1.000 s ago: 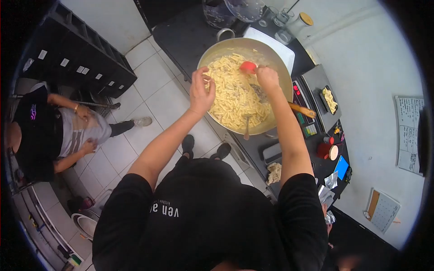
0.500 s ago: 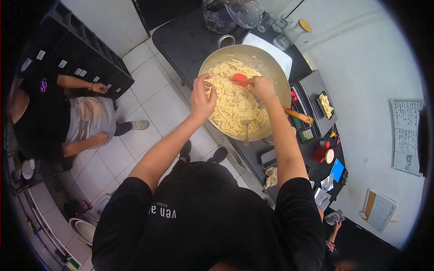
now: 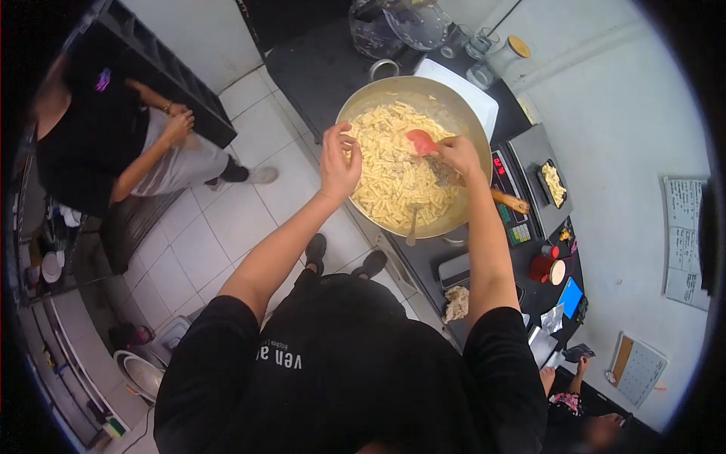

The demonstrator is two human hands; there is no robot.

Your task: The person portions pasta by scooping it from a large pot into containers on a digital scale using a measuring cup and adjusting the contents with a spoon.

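A big round pan (image 3: 473, 125) holds short tube pasta (image 3: 389, 136) in a pale sauce. My right hand (image 3: 458, 156) grips a red scoop (image 3: 421, 142) over the pasta, right of the pan's middle. At the left rim is my left hand (image 3: 340, 163), its fingers curved and apart, with nothing seen in them; whether it touches the rim I cannot tell. A metal spoon (image 3: 412, 227) leans on the near rim. Right of the pan, a small black tray (image 3: 562, 198) of pasta sits on a scale (image 3: 528, 157) with red digits.
A wooden handle (image 3: 510, 200) juts out by the scale. Behind the pan are a white board (image 3: 480, 102), glasses and a jar (image 3: 510, 51). A crumpled cloth (image 3: 456, 303) lies at the counter's near edge. One person (image 3: 98, 144) stands left; another person's hand (image 3: 582, 365) is lower right.
My right hand and the red scoop have shifted slightly right, and the scoop has turned. The person at left has moved and brought their hands together. My left hand stays by the rim.
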